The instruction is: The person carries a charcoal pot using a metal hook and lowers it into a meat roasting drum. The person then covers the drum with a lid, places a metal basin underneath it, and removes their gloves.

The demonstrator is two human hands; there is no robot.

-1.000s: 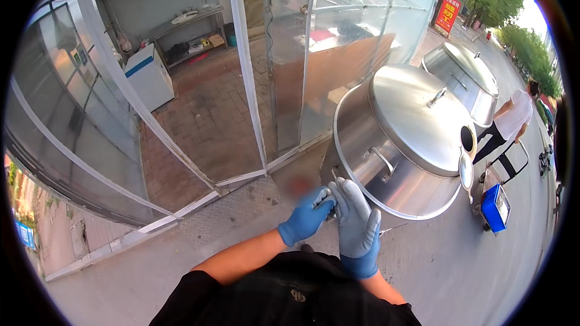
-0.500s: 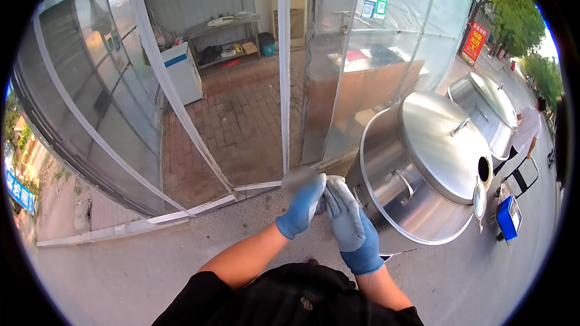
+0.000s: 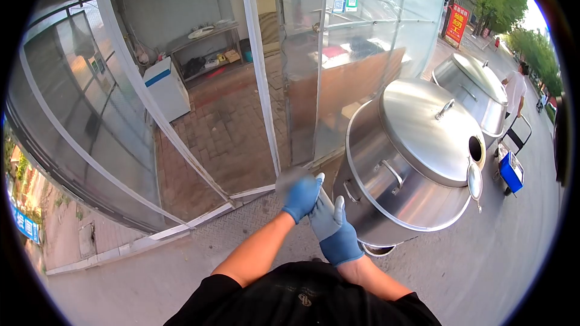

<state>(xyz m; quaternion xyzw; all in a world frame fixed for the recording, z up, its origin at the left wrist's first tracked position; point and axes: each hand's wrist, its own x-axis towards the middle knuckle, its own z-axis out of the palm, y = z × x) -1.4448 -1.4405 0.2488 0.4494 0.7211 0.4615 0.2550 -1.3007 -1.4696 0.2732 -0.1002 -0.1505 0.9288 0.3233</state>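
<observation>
My left hand (image 3: 302,198), in a blue-and-grey work glove, is closed at the fingertip end of my right glove, thumb pointing up. My right hand (image 3: 333,229) wears a matching glove; its fingers stretch toward the left hand, with the thumb standing apart. The two hands touch in front of my black shirt (image 3: 302,294). A blurred patch covers part of the left hand's far side, so its fingers are partly hidden. Just right of them stands a large round stainless steel drum (image 3: 386,175) with a domed lid (image 3: 429,133), handles, and a round side opening in the lid.
Behind the first drum stands a second steel drum (image 3: 468,93). A person in a white shirt (image 3: 515,93) is near a hand cart with a blue box (image 3: 511,172). Ahead is a glass-and-frame booth with a metal sill (image 3: 254,192), a white cabinet (image 3: 167,89) and a shelf (image 3: 202,45).
The hands have gone from lying palm to palm to the left one closing at the right glove's fingers. My view has shifted, so the booth and drums sit further left.
</observation>
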